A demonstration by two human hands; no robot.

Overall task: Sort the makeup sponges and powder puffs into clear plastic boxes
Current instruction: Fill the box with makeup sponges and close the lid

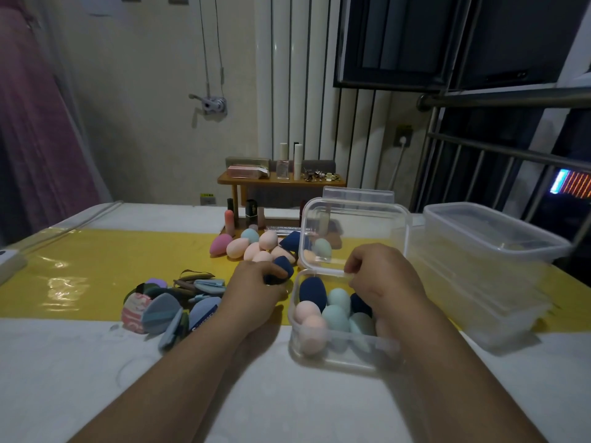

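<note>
Left fingers (pixel 256 268) gripping one navy sponge (pixel 285 266), right fingers (pixel 355 263) pinching box rim (pixel 321 272) — seven sponges (pixel 335 317) inside.

An open clear box (pixel 358 356) is sitting right of centre, its lid (pixel 353 225) standing upright, the right hand (pixel 383 282) pinching its rear rim. Navy, teal and peach egg-shaped sponges (pixel 334 316) are lying inside. At its 10 o'clock, the left hand (pixel 252 292) is gripping a navy sponge (pixel 283 266). Loose sponges (pixel 252 247) are lying at 11 o'clock, powder puffs (pixel 166 305) are lying heaped at 9 o'clock, and stacked closed boxes (pixel 479 266) are resting at 3 o'clock.

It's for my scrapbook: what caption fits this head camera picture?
Left hand grips a navy sponge; right hand holds the box.
</note>
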